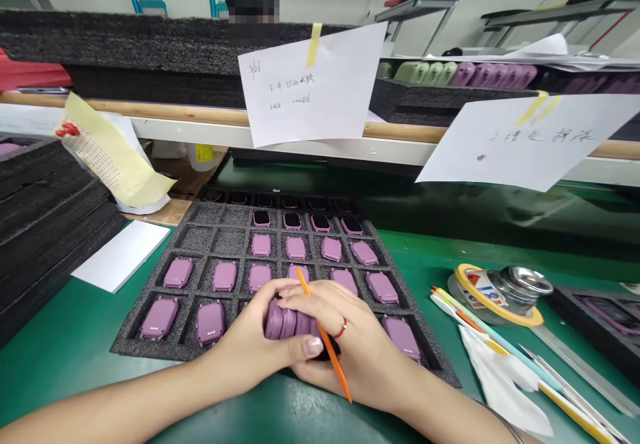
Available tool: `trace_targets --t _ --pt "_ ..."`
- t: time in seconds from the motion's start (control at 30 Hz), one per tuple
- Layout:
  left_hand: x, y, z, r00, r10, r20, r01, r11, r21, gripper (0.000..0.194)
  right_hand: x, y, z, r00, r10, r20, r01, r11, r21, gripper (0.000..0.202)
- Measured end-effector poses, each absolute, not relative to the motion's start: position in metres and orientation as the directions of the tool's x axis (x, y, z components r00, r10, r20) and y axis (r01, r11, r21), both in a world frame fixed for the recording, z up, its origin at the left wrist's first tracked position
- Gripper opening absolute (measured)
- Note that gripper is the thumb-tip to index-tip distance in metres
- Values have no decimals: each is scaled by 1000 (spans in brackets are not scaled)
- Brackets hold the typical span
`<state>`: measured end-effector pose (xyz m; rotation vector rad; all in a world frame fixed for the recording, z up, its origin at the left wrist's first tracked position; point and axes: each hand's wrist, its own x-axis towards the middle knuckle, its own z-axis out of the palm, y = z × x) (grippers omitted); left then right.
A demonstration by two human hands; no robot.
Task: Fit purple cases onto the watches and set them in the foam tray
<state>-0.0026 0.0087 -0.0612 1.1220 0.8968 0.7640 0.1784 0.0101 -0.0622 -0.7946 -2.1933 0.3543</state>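
Note:
Between my two hands, just above the near edge of a black foam tray, is a row of several purple watch cases (287, 322) standing face to face. My left hand (253, 341) wraps round them from the left, its thumb along the near side. From the right, my right hand (357, 337) closes over the same cases and also holds a thin orange pry stick (341, 379), which slants across its fingers. More purple watch cases (179, 273) lie in the foam tray (195, 239), some with dark screens up. The hands hide part of the front rows.
Right of the tray lie a glass jar with a metal lid (530, 281), a roll of yellow tape (467, 277), a white cloth (500, 381) and several thin tools. Stacked foam trays (50, 231) stand left. A shelf with taped paper notes (313, 91) crosses ahead; a person is behind it.

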Motion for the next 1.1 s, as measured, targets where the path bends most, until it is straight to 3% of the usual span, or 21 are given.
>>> trace_targets --t 0.13,0.23,0.4,0.53,0.63,0.73,0.83,0.87,1.0,1.1 --pt "-4 10 -60 547 774 -319 -300 537 788 55 173 6 -61 -452 618 643 333 786 -521 61" --pt "-2 11 -58 595 720 -358 -348 632 692 53 175 2 -54 -403 643 652 270 764 -586 65" --pt "-1 10 -58 408 827 -387 -399 543 739 36 185 5 -48 -391 589 707 311 808 -500 65" --pt "-2 8 -60 440 830 -341 -381 517 766 66 188 17 -54 -425 564 708 327 825 -461 65" --pt "-1 7 -61 442 844 -304 -303 460 835 82 188 20 -51 -518 611 598 325 788 -523 65" --pt "2 8 -62 347 893 -285 -238 378 895 74 194 16 -38 -554 697 456 333 687 -646 64" --pt "4 9 -66 352 882 -314 -212 402 891 83 211 9 -26 -382 815 436 370 567 -736 23" --pt "5 9 -68 373 875 -309 -210 404 890 88 222 8 -25 -290 848 443 406 528 -746 20" --pt "6 12 -78 419 872 -253 -191 357 914 88 288 5 -33 113 866 488 602 331 -727 36" --pt "6 12 -82 434 864 -256 -107 332 937 78 348 -1 -43 403 745 532 676 151 -722 44"
